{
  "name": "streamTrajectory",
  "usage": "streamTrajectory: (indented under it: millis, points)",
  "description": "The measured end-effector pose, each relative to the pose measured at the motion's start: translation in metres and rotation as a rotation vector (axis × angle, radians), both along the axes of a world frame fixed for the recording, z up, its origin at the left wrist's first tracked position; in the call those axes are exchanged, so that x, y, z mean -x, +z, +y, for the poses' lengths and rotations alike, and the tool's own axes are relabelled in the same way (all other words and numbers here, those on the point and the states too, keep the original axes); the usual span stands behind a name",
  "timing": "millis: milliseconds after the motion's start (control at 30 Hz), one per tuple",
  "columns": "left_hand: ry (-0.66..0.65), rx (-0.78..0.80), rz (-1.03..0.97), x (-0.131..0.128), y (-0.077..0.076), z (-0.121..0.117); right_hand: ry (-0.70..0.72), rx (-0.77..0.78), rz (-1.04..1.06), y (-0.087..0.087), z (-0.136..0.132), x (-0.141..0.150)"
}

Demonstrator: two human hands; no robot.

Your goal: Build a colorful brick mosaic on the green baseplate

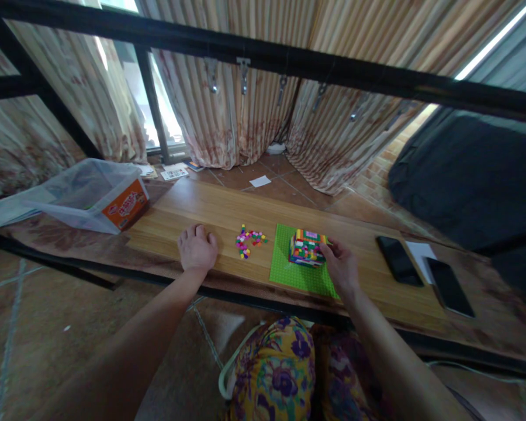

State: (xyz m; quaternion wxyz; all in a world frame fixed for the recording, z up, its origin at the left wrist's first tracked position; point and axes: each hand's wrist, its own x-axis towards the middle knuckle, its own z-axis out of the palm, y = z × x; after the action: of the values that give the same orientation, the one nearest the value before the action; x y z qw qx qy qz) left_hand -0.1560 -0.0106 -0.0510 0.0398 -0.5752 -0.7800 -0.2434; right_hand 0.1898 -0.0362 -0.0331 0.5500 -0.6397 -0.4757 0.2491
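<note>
A box-shaped structure of multicoloured toy bricks (307, 249) stands on a green studded baseplate (283, 257) on the wooden board. My right hand (342, 270) is at its right side, thumb against the near face and fingers by the top right edge, closed on it. Whether a small loose brick is also between those fingertips cannot be made out. My left hand (198, 248) lies palm down on the board, fingers apart and a little bent, holding nothing. To its right is a scattered group of small loose bricks (244, 236) in pink, red, yellow and other colours.
A clear plastic tub (83, 202) with an orange label stands at the left. Two dark phones, one (398, 261) on the board and another (449, 286) farther right, lie near white paper (421, 257). A black metal bar (263, 58) with hanging clips crosses above.
</note>
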Motion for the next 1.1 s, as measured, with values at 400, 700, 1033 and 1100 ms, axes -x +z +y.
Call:
streamTrajectory:
  millis: [400,700,1033,1100]
  points:
    - [0.002,0.016,0.017,-0.001,0.001,-0.001,0.164,-0.136,-0.242,0.019,-0.053,0.084]
    - [-0.008,0.016,0.009,-0.002,0.002,-0.003,0.439,0.0,-0.505,-0.004,-0.025,0.134]
    - [-0.009,0.003,0.022,-0.002,0.0,-0.004,0.502,-0.022,-0.712,-0.012,-0.009,0.157]
    - [-0.008,0.008,0.026,-0.002,0.0,-0.004,0.482,-0.02,-0.735,-0.014,-0.007,0.154]
